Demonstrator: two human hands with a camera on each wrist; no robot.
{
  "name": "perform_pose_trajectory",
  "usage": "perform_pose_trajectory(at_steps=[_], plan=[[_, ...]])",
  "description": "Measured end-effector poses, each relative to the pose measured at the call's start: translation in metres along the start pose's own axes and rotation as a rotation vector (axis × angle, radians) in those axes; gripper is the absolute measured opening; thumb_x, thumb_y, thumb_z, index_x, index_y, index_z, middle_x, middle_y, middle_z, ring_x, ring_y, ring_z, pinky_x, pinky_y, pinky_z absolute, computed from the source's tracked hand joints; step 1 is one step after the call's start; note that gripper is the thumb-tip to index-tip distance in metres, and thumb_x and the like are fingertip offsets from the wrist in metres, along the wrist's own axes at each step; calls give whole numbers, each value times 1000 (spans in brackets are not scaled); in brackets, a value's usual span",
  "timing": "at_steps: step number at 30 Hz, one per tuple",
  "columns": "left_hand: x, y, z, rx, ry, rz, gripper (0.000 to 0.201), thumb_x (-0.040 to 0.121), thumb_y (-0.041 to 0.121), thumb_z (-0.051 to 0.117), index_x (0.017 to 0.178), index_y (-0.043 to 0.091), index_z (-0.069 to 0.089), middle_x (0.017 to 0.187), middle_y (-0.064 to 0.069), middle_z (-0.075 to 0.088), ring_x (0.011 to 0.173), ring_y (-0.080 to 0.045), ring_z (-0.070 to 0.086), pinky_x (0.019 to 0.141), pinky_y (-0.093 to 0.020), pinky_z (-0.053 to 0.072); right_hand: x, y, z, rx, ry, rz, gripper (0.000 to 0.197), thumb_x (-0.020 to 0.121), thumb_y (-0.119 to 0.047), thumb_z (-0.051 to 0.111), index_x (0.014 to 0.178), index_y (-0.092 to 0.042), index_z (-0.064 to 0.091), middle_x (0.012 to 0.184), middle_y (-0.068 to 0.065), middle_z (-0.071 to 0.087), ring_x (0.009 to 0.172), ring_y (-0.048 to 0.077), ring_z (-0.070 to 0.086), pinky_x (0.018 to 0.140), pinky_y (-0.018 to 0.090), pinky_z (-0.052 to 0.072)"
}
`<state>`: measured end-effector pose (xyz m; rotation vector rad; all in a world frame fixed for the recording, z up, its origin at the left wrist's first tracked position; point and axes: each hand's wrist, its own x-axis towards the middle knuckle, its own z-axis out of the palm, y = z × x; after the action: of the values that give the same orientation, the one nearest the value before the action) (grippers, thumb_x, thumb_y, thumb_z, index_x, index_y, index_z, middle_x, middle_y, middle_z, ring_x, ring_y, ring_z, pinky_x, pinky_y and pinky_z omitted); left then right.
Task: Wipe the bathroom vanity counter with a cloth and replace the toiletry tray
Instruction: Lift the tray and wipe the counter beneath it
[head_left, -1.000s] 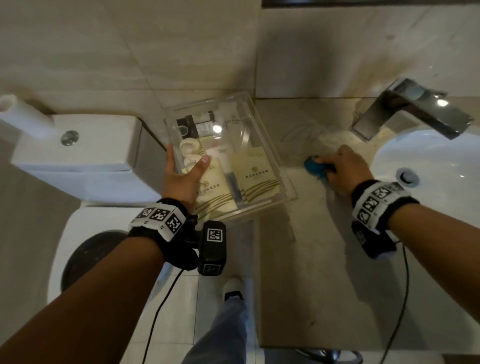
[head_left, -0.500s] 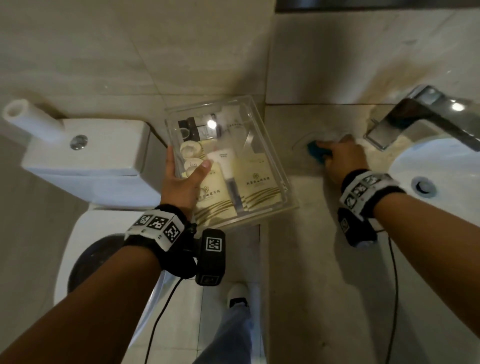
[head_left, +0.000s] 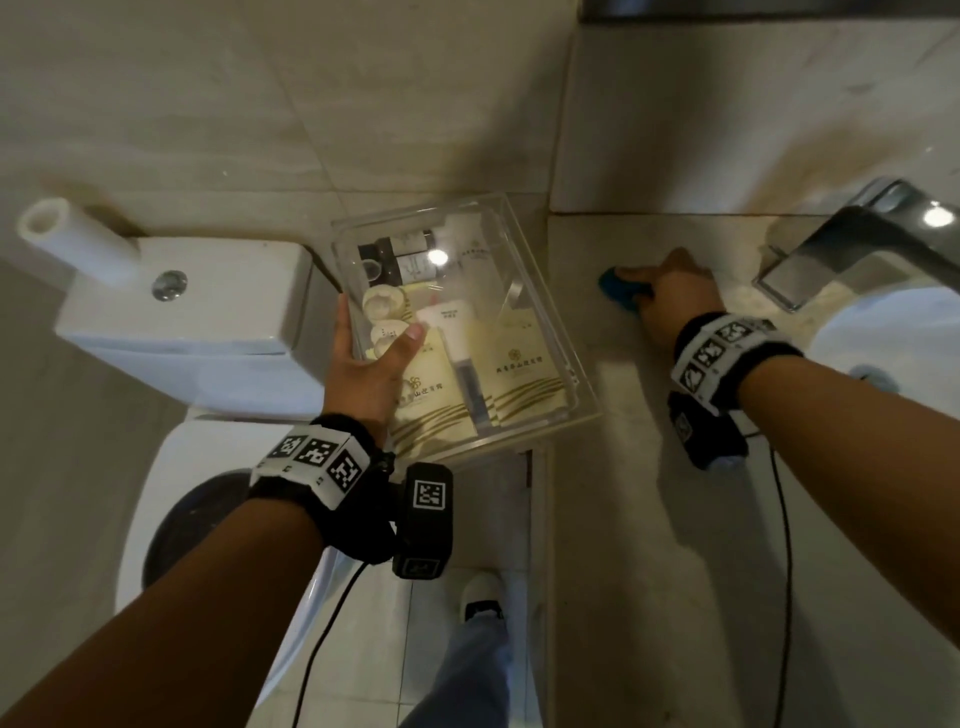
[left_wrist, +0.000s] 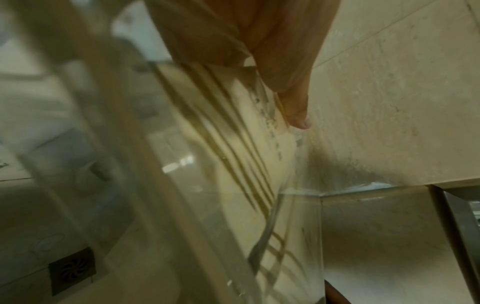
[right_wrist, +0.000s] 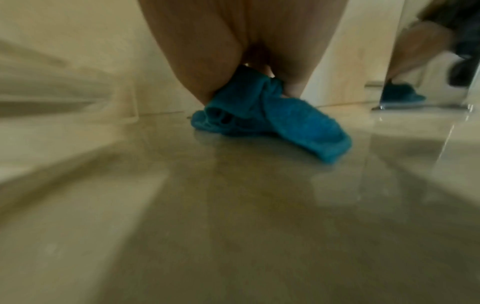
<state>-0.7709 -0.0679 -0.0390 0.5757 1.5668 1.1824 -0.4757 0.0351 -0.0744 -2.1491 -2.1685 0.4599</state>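
A clear acrylic toiletry tray (head_left: 524, 270) with sachets, small bottles and a tube hangs in the air left of the beige stone vanity counter (head_left: 649, 519). My left hand (head_left: 363, 364) grips its near-left edge, with the thumb (left_wrist: 296, 115) inside the tray (left_wrist: 233, 164) and the fingers underneath. At the back of the counter (right_wrist: 233, 205), close to the wall, my right hand (head_left: 675, 296) holds a bunched blue cloth (head_left: 618, 291). The right wrist view shows the cloth (right_wrist: 272, 117) pinched in that hand (right_wrist: 233, 51) and pressed on the stone.
A chrome faucet (head_left: 857, 244) and a white sink (head_left: 893, 338) lie right of my right hand. Left of the counter stand a toilet tank (head_left: 182, 312), its bowl (head_left: 171, 519) and a paper roll (head_left: 67, 239). My shoe (head_left: 480, 597) is on the tiled floor.
My right hand has slid the cloth away from me toward the back wall. The left hand still holds the tray in about the same place.
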Motion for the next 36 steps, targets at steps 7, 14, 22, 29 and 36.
perform_pose_trajectory(at_steps=[7,14,22,29,36], plan=[[3,-3,-5,5,-13,3,87,80,18,74,147,40,23,114,1,68,94,-18,70,81,-45,57,-22,-14,11,15,-139,-167,46,91,-24,53,136,-23,48,121,20,44,107,40,47,81,25,35],[6,0,-6,-43,-19,19,83,81,14,73,146,37,27,111,0,70,93,-18,71,77,-43,58,2,1,-3,-118,29,-60,43,94,-22,46,137,-26,47,135,22,43,120,40,43,98,43,40],[4,4,-1,-1,-20,0,87,83,14,71,149,37,18,111,4,68,88,-14,71,72,-37,60,-36,-21,11,7,-125,-183,45,92,-17,53,135,-28,49,120,20,44,105,41,48,92,35,41],[5,4,6,16,-20,24,84,83,14,71,148,34,22,109,4,68,86,-11,71,67,-30,59,-5,17,-11,-87,-11,29,43,94,-24,48,137,-21,46,135,23,38,118,42,42,98,39,39],[5,3,13,64,-11,-14,91,81,23,74,148,41,14,122,0,63,96,-17,69,82,-41,57,-57,2,-5,-26,-68,-138,38,92,-38,53,126,-23,59,118,16,46,109,37,44,94,36,37]])
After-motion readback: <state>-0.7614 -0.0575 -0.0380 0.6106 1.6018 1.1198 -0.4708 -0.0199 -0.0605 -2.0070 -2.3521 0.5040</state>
